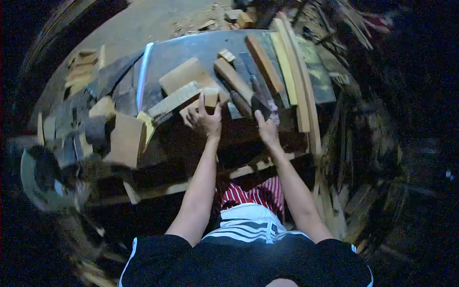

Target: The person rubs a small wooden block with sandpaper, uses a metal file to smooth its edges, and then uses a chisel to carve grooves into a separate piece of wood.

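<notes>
My left hand [205, 119] is at the near edge of the metal-topped bench. Its thumb and fingers are around a small pale wooden block [211, 97]. My right hand [268, 128] is closed on a dark, long tool [259, 91] that points away from me; blur hides its exact kind. Beside that tool lie a brown wooden piece [233, 76] and a darker rounded handle-like piece [240, 103]. Just beyond my left hand are a flat wooden board [184, 74] and a pale wooden strip [174, 100].
Long timber strips [299, 81] and a reddish-brown bar [264, 63] lie along the bench's right side. A shiny metal edge [144, 76] crosses at left, near a large wooden block [126, 138]. Wood scraps [201, 24] litter the floor beyond.
</notes>
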Motion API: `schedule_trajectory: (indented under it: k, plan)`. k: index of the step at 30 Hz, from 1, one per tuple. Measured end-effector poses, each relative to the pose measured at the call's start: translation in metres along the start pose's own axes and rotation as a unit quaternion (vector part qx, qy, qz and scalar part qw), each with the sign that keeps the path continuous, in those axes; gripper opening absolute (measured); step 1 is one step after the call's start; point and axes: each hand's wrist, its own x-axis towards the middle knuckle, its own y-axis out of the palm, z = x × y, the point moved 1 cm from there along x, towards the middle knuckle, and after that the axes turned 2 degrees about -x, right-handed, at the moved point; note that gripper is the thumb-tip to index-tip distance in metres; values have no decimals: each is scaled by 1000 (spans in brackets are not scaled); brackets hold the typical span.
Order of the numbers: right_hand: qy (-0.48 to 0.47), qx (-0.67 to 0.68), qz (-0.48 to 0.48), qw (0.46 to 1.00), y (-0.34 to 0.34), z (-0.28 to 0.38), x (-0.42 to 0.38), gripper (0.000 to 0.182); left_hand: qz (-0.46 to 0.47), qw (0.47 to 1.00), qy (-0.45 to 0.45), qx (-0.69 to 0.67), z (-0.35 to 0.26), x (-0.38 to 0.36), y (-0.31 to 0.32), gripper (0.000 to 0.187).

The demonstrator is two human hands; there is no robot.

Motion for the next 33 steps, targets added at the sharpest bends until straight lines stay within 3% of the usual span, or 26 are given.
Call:
schedule_trajectory:
  k: [2,3,5,7,11,13,15,17,23,24,27,29,31,33]
  plan:
    - [41,-22,41,998,0,-8,-21,45,-3,999,43,14,10,0,6,64]
    - [-6,9,10,1000,0,0,-33,44,-21,996,69,48,5,1,2,63]
    - [12,-35,65,997,1,7,-43,36,-8,998,46,46,4,1,3,62]
    - [-49,-17,66,996,3,10,-50,35,1,1000,12,-8,-1,3,2,61]
    - [-114,12,60,992,16,12,-50,32,-24,994,63,82,-11,3,-1,62]
    - [-215,-9,24,976,22,7,-48,31,-40,990,90,100,-11,3,-2,63]
    - [-193,11,8,981,19,15,-52,31,-13,996,30,80,-5,3,1,60]
    - [-106,38,51,992,14,18,-54,31,5,996,47,76,0,4,3,58]
    - [-69,18,25,997,0,11,-61,34,24,997,27,63,7,8,1,60]
    - [-59,9,23,998,0,12,-57,35,31,999,22,6,2,9,-3,64]
    - [-129,92,-26,987,6,12,-48,30,5,995,77,68,-16,2,-22,70]
    - [-170,65,-56,982,13,18,-33,32,31,997,40,-54,-19,5,-26,72]
    - [-186,47,-7,981,12,34,-18,42,19,997,9,-76,-20,5,-27,68]
    - [-275,-122,-13,954,5,72,-15,48,44,995,17,-82,-19,2,-30,61]
